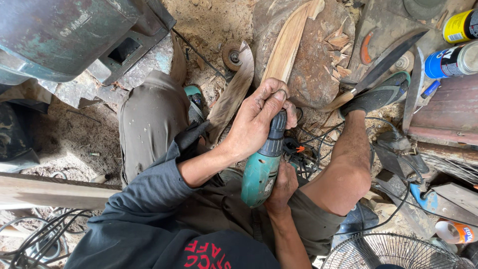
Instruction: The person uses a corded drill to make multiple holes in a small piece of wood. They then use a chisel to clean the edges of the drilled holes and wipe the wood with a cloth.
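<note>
Down low now, over the person's lap, and both hands are on a teal power drill (262, 172); its body is a worn blue-green plastic, smudged with dust, with a darker ribbed collar and a black chuck end pointing away from the person toward the wood. Left hand (259, 119) is closed over the front of the drill, fingers curled tight around the chuck, knuckles grimy; right hand (283, 187) is wrapped round the rear of the body from underneath, only the fingers and back of the hand showing, so that grip is firm but the trigger finger is hidden.

Just past the left hand's knuckles lies a long curved strip of pale wood (288, 45), freshly shaved, light tan with a reddish edge; it rests on a round stone-like block (318, 65) strewn with wood chips; whether the drill bit touches the strip I cannot tell, the hand covers it.

Beside it, a second darker curved wood piece (231, 97) leans toward the person's knee; a long dark blade with a pale handle (381, 67) lies on the right, near a foot in a black and teal shoe (378, 94); black cables (318, 142) tangle beneath the drill; spray cans (455, 47) sit at the upper right, and a fan grille (391, 254) shows at the bottom edge; sawdust covers the floor.
</note>
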